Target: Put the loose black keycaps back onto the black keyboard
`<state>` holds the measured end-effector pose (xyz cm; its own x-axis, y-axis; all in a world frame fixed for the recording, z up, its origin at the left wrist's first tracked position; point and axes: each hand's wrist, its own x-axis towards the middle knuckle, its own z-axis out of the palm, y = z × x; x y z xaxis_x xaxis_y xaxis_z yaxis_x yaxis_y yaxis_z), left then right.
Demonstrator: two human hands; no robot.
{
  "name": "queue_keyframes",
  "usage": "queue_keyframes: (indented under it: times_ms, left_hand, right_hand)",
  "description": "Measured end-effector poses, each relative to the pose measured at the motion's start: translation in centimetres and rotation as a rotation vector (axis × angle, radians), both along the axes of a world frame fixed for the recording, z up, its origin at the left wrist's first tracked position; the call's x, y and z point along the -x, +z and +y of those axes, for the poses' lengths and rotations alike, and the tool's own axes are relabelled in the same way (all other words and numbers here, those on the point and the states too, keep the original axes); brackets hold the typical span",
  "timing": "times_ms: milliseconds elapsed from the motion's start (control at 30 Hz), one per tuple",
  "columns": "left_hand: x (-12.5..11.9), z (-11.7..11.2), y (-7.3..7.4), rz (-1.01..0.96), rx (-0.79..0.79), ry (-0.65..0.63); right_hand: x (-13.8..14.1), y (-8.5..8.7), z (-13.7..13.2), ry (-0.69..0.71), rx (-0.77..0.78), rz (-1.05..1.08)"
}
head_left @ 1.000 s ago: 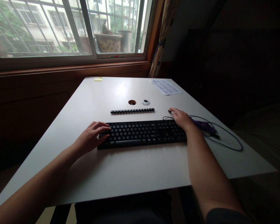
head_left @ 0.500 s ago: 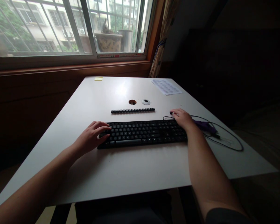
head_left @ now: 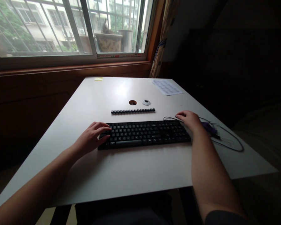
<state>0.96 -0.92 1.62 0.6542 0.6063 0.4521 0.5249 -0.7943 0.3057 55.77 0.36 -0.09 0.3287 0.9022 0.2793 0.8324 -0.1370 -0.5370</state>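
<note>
- Left hand (head_left: pixel 91 137), fingers loosely spread, rests on the long, blocky-keyed black keyboard (head_left: pixel 133 133)
- Right hand (head_left: pixel 189 120) pinches fingertips by thin, curving cable (head_left: pixel 243 147), can't tell on what

Keyboard (head_left: pixel 135 134): black and long, there it lies, flat across the desk (head_left: pixel 131 170), keys up!
Key row (head_left: pixel 133 111): black, straight, just beyond it.

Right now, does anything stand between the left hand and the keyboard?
Nothing visible: the left hand lies over the left end of the keyboard. The row of black keys lies beyond, not between them.
</note>
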Motion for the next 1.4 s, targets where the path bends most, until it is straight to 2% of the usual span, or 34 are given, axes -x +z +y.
queue_keyframes:
  times_ms: [100,200,267,500,1400]
  left_hand:
    - [0.0,0.1,-0.1,0.007,-0.005,-0.001]
    - [0.1,0.2,-0.2,0.019,-0.012,0.001]
    - [0.2,0.2,-0.3,0.019,-0.014,0.003]
    - [0.2,0.1,-0.3,0.017,0.004,0.014]
    - [0.1,0.0,-0.1,0.013,0.005,0.01]
  right_hand:
    - [-0.4,1.2,-1.9,-0.019,-0.003,0.16]
    - [-0.7,2.0,-3.5,0.079,0.055,0.363]
    - [-0.7,2.3,-4.0,0.146,0.116,0.411]
    - [-0.6,2.5,-4.7,0.186,0.258,0.404]
    - [-1.0,1.9,-4.2,0.179,0.221,0.41]
